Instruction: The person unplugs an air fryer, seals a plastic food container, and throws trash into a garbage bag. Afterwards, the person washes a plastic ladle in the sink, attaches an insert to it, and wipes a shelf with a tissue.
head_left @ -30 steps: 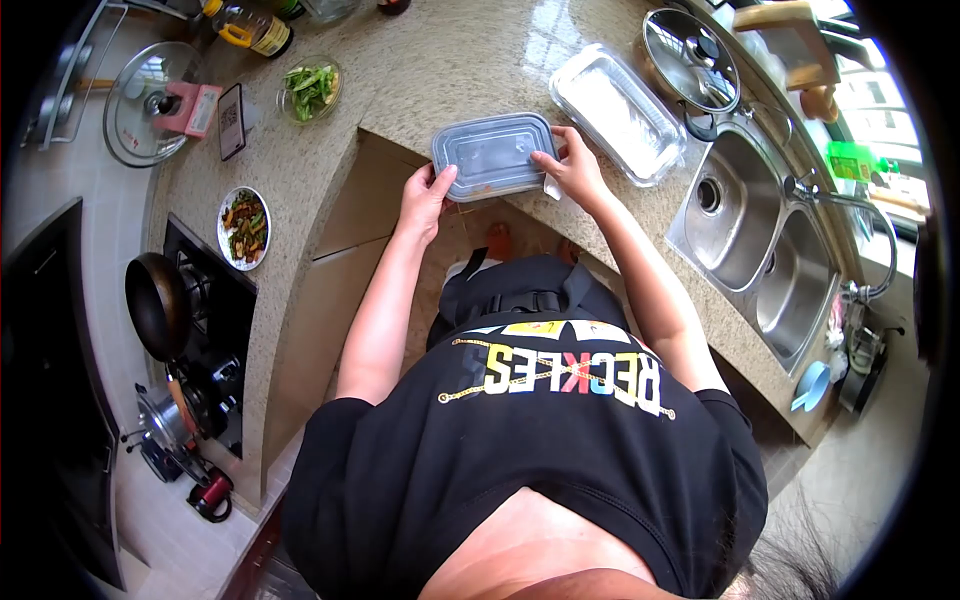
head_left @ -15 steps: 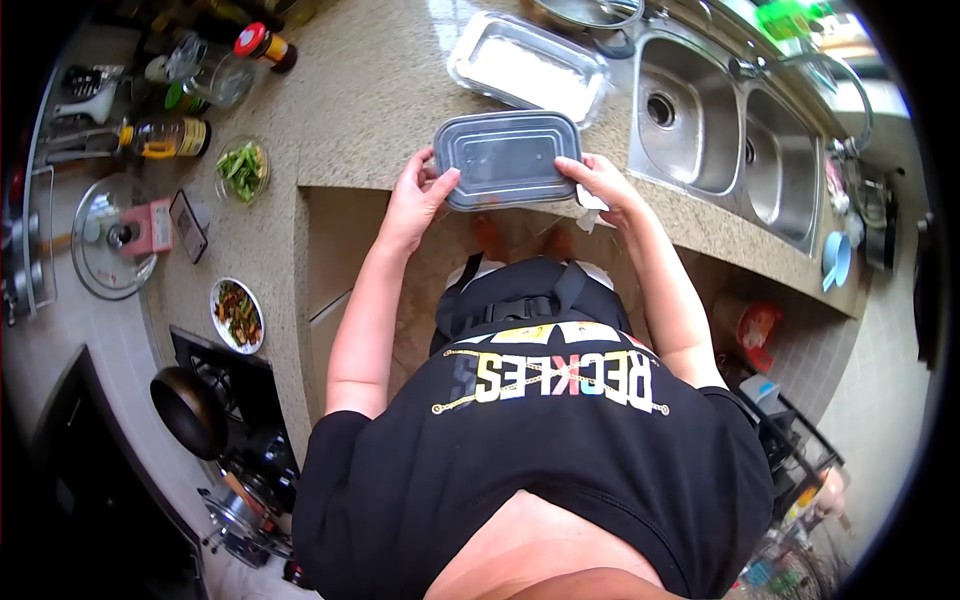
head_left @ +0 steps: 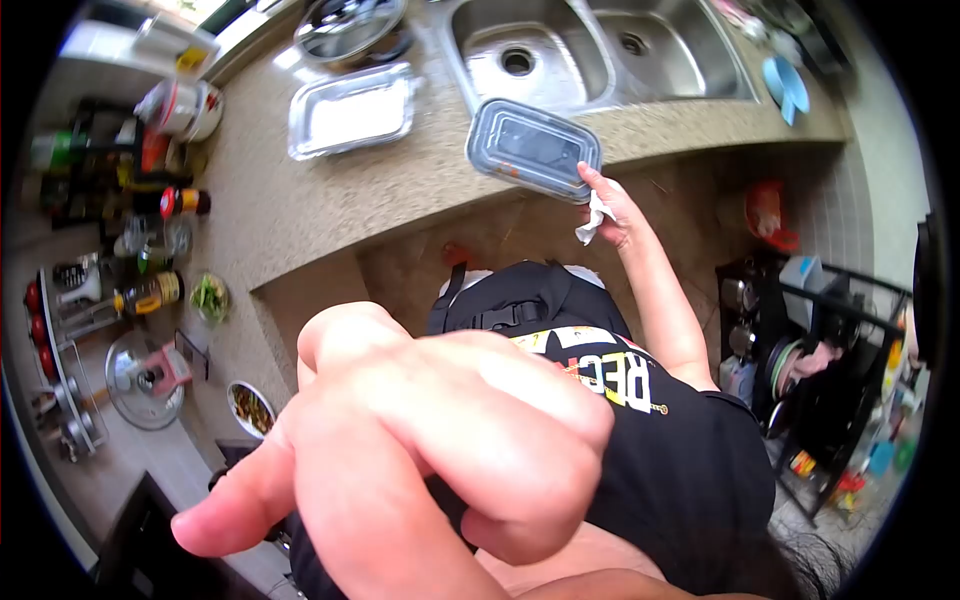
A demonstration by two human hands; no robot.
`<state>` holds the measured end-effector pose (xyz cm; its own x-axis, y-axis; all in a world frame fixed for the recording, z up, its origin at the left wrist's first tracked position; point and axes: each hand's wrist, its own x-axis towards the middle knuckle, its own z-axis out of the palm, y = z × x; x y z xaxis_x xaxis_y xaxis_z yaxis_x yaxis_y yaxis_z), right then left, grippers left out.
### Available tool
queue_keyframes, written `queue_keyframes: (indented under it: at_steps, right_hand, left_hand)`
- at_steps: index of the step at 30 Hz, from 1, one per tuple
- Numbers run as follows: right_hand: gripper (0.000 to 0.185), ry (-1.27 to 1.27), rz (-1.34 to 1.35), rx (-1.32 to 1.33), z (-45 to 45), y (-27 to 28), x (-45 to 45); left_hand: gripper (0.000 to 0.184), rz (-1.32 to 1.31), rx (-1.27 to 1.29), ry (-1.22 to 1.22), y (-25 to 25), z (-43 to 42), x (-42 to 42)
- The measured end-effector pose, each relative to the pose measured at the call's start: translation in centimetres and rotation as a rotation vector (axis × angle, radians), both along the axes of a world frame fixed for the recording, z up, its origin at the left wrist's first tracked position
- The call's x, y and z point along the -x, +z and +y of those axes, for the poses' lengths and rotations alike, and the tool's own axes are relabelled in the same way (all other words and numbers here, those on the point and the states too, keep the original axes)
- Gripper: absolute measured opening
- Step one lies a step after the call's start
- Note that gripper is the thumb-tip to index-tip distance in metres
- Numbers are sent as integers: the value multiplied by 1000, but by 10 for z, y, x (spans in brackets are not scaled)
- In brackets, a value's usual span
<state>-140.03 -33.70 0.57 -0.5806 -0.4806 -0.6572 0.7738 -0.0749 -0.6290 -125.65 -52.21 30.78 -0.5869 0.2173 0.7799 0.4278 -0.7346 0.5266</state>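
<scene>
My right hand (head_left: 615, 212) grips one end of a dark rectangular food container (head_left: 535, 150) with a clear lid, thumb on top. Orange-red specks show along its near edge. A crumpled white tissue (head_left: 594, 218) hangs from the same hand. The container is held tilted at the counter's front edge, just before the sink. Very close to the camera, my left hand (head_left: 430, 420) is raised, with its thumb stuck out, one finger reaching towards me and the other fingers bent. Nothing shows in it, and it covers much of my shirt.
A foil-like rectangular tray (head_left: 352, 112) lies on the counter, near a glass-lidded pan (head_left: 350, 28). Beyond the container is a double sink (head_left: 600, 60). Leftwards stand a bowl of greens (head_left: 210, 298), a dish of cooked food (head_left: 250, 408) and several bottles. A dark rack (head_left: 850, 370) is at right.
My left hand has let go of the container and come up close to the camera. The right hand alone holds the container, now tilted. The view has turned towards the sink.
</scene>
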Motion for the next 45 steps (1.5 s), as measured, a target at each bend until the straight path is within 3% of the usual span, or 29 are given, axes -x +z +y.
queue_keyframes:
  at_steps: [1,2,5,8,12,15,18,22,25,27,29,31,34,35,37,39,40,42,45]
  right_hand:
    - [29,-9,-7,28,23,-1,0]
    - [30,-67,10,-6,45,-10,2]
    - [32,-135,26,20,120,8,2]
    - [34,-282,50,-7,191,25,0]
    - [36,-439,102,-60,295,9,0]
    - [44,-571,110,-38,351,33,-7]
    - [44,-681,119,-63,405,16,-5]
    - [38,-825,146,-86,449,7,7]
    - [36,-876,214,-147,486,-15,30]
    - [37,-880,179,-192,508,-15,51]
    - [39,-800,206,-267,531,-9,74]
    - [41,-790,225,-290,553,4,98]
    - [46,-745,287,-329,587,7,133]
    - [47,-723,262,-330,601,0,145]
    - [48,-701,222,-326,622,-13,164]
    - [50,-894,151,-186,643,-29,184]
    - [51,-909,138,-157,655,-43,193]
    - [52,-881,68,-106,673,-68,208]
    - [52,-725,25,5,689,-101,240]
  left_hand:
    - [49,32,3,-46,0,30,8]
    - [49,13,-185,-77,-10,63,10]
    - [52,-222,-366,-45,-2,142,18]
    - [52,-55,-397,-271,-12,210,42]
    - [53,-106,-352,-386,-9,293,65]
    - [54,-63,-396,-500,-9,350,85]
    - [53,-110,-362,-736,-17,387,114]
    - [47,-290,220,-735,-40,416,190]
    - [65,172,835,-301,-95,476,278]
    - [74,214,1190,44,-156,523,329]
    - [79,248,1282,33,-232,555,391]
    - [83,210,1536,-127,-280,585,433]
    - [76,-145,1625,-873,-284,625,474]
    - [76,-155,1629,-891,-291,631,480]
    - [64,-478,1449,-935,-311,643,488]
    - [57,-493,1412,-902,-332,659,502]
    - [56,-679,1338,-849,-344,665,509]
    - [54,-986,1255,-743,-359,681,525]
    - [55,-1176,1169,-661,-383,712,543]
